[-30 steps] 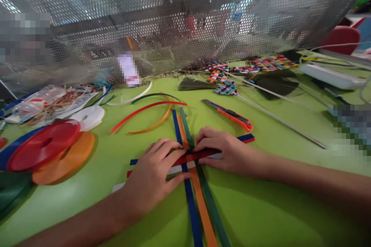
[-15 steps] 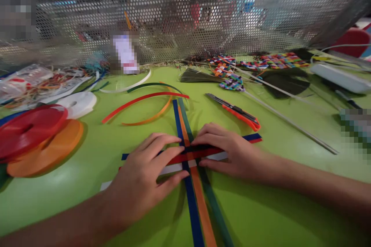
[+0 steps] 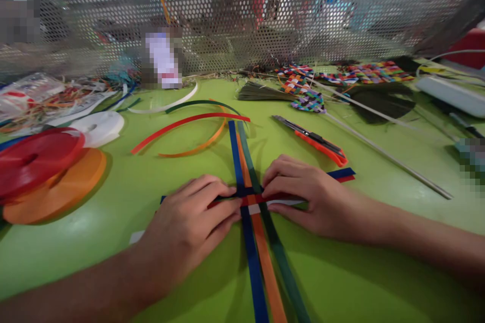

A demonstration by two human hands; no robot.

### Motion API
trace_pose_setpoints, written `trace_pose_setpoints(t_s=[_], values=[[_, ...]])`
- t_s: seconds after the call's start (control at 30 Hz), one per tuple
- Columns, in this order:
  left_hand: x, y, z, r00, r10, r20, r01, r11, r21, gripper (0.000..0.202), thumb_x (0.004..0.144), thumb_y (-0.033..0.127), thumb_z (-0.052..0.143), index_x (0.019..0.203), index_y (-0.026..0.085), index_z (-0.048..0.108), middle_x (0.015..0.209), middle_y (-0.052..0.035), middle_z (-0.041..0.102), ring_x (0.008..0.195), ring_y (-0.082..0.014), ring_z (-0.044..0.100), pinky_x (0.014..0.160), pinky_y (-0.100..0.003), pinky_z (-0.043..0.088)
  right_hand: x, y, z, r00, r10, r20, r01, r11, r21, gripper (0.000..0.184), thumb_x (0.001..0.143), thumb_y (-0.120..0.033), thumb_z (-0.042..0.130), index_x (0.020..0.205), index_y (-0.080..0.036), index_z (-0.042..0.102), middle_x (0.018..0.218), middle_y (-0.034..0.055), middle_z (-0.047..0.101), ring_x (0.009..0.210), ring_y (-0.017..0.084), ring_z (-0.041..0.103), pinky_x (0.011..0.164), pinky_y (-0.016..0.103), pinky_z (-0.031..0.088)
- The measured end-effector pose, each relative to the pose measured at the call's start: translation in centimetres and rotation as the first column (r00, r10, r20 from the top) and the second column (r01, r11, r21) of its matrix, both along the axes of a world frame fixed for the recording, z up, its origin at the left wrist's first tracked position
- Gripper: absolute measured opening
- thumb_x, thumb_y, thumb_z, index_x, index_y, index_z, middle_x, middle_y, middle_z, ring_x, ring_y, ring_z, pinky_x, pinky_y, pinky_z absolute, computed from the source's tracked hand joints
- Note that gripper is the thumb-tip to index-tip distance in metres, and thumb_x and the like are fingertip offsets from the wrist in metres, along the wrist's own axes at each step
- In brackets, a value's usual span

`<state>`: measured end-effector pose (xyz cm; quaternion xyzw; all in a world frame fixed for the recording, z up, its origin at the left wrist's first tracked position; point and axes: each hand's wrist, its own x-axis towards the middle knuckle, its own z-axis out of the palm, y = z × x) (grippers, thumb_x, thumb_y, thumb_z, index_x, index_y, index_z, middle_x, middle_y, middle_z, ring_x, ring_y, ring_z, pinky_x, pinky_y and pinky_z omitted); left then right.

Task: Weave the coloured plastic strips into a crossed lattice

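Note:
On the green table (image 3: pixel 341 272) lies a small weave of flat strips (image 3: pixel 250 200). A blue, an orange and a dark green strip (image 3: pixel 261 267) run toward me. Blue, red and white strips cross them sideways, their ends showing at the right (image 3: pixel 343 174). My left hand (image 3: pixel 189 222) lies flat on the crossing strips left of the weave, fingers stretched out and pressing down. My right hand (image 3: pixel 303 194) rests on the right side, fingers flat, tips at the crossing.
An orange utility knife (image 3: pixel 314 140) lies just behind my right hand. Loose curved strips (image 3: pixel 189 128) lie behind the weave. Red, orange and white ribbon reels (image 3: pixel 49 166) sit at the left. Woven colourful pieces (image 3: pixel 306 98), thin rods (image 3: pixel 386 154) and a perforated metal screen (image 3: pixel 242 15) stand farther back.
Both hands have drawn closer together, fingertips pushing the crossing strips tighter toward the centre. The view has shifted slightly.

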<state>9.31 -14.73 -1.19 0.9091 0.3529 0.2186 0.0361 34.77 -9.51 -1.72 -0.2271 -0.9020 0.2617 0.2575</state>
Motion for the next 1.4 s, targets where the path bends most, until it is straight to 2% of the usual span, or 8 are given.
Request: trace_pose_setpoints(t_s=[0.27, 0.4, 0.63, 0.77, 0.87, 1.1, 1.23, 1.4], values=[[0.35, -0.26, 0.44, 0.999, -0.022, -0.027, 0.024, 0.998, 0.052, 0.019, 0.101, 0.014, 0.053, 0.1, 0.011, 0.072, 0.094, -0.0081, 0.07, 0.093, -0.0239, 0.064, 0.078, -0.039, 0.061, 0.07, 0.05, -0.2, 1.0, 0.011, 0.001, -0.011, 0.999, 0.044, 0.011, 0.095, -0.013, 0.06, 0.091, -0.015, 0.071, 0.089, 0.0084, 0.064, 0.083, 0.019, 0.058, 0.073, 0.031, 0.05], [0.45, -0.31, 0.66, 0.999, -0.03, -0.041, 0.033, 0.996, 0.085, 0.023, 0.103, 0.014, 0.05, 0.099, 0.011, 0.072, 0.095, -0.0078, 0.072, 0.095, -0.023, 0.066, 0.079, -0.038, 0.062, -0.01, 0.1, -0.04, 1.0, 0.001, 0.002, -0.001, 0.997, 0.08, 0.014, 0.095, -0.013, 0.06, 0.086, -0.016, 0.07, 0.082, 0.0071, 0.064, 0.078, 0.019, 0.059, 0.068, 0.031, 0.049], [0.61, -0.41, 0.62, 0.998, -0.024, -0.058, 0.029, 0.996, 0.082, 0.024, 0.103, 0.015, 0.048, 0.103, 0.009, 0.072, 0.097, -0.0078, 0.073, 0.095, -0.0235, 0.066, 0.079, -0.039, 0.062, -0.12, -0.08, 0.03, 1.0, 0.014, 0.007, -0.014, 0.997, 0.075, 0.019, 0.096, -0.012, 0.057, 0.083, -0.015, 0.07, 0.082, 0.0071, 0.064, 0.079, 0.018, 0.059, 0.069, 0.03, 0.05], [0.54, -0.29, 0.36, 1.0, -0.003, 0.009, 0.003, 1.0, 0.014, 0.017, 0.1, 0.015, 0.055, 0.098, 0.011, 0.071, 0.097, -0.0093, 0.069, 0.095, -0.0243, 0.064, 0.079, -0.039, 0.059, -0.04, 0.09, -0.17, 1.0, 0.005, 0.012, -0.005, 0.999, 0.036, 0.016, 0.095, -0.013, 0.059, 0.084, -0.016, 0.069, 0.084, 0.0063, 0.063, 0.078, 0.016, 0.059, 0.068, 0.028, 0.05], [0.42, -0.14, 0.14, 0.998, 0.027, 0.059, -0.022, 0.997, -0.079, 0.012, 0.097, 0.017, 0.06, 0.093, 0.014, 0.07, 0.105, -0.0109, 0.066, 0.098, -0.0253, 0.062, 0.081, -0.04, 0.056, 0.06, 0.2, -0.29, 1.0, 0.006, -0.006, -0.007, 1.0, -0.023, 0.01, 0.093, -0.015, 0.063, 0.084, -0.017, 0.067, 0.093, 0.0073, 0.064, 0.081, 0.015, 0.061, 0.07, 0.026, 0.052], [0.66, -0.24, -0.01, 0.994, 0.069, 0.08, -0.055, 0.986, -0.159, 0.01, 0.095, 0.019, 0.066, 0.104, 0.015, 0.069, 0.109, -0.009, 0.065, 0.102, -0.0258, 0.059, 0.087, -0.043, 0.051, 0.05, 0.13, -0.35, 0.999, -0.031, -0.013, 0.03, 0.997, -0.074, 0.002, 0.09, -0.016, 0.068, 0.089, -0.018, 0.068, 0.104, 0.0093, 0.065, 0.092, 0.017, 0.066, 0.079, 0.027, 0.056], [0.82, -0.29, -0.13, 0.99, 0.089, 0.11, -0.067, 0.979, -0.192, 0.021, 0.093, 0.018, 0.069, 0.113, 0.014, 0.066, 0.108, -0.008, 0.065, 0.104, -0.025, 0.058, 0.09, -0.042, 0.05, -0.05, 0.24, -0.45, 0.999, -0.021, -0.029, 0.018, 0.995, -0.097, 0.017, 0.089, -0.016, 0.069, 0.106, -0.018, 0.07, 0.108, 0.0098, 0.066, 0.101, 0.019, 0.066, 0.088, 0.029, 0.057], [0.94, -0.3, -0.22, 0.987, 0.096, 0.132, -0.071, 0.981, -0.183, 0.018, 0.093, 0.016, 0.069, 0.11, 0.012, 0.066, 0.11, -0.0085, 0.065, 0.105, -0.0245, 0.058, 0.091, -0.041, 0.05, -0.15, 0.36, -0.58, 0.999, -0.019, -0.034, 0.016, 0.996, -0.088, 0.019, 0.089, -0.017, 0.071, 0.108, -0.018, 0.071, 0.109, 0.0099, 0.068, 0.101, 0.019, 0.067, 0.088, 0.03, 0.058]])
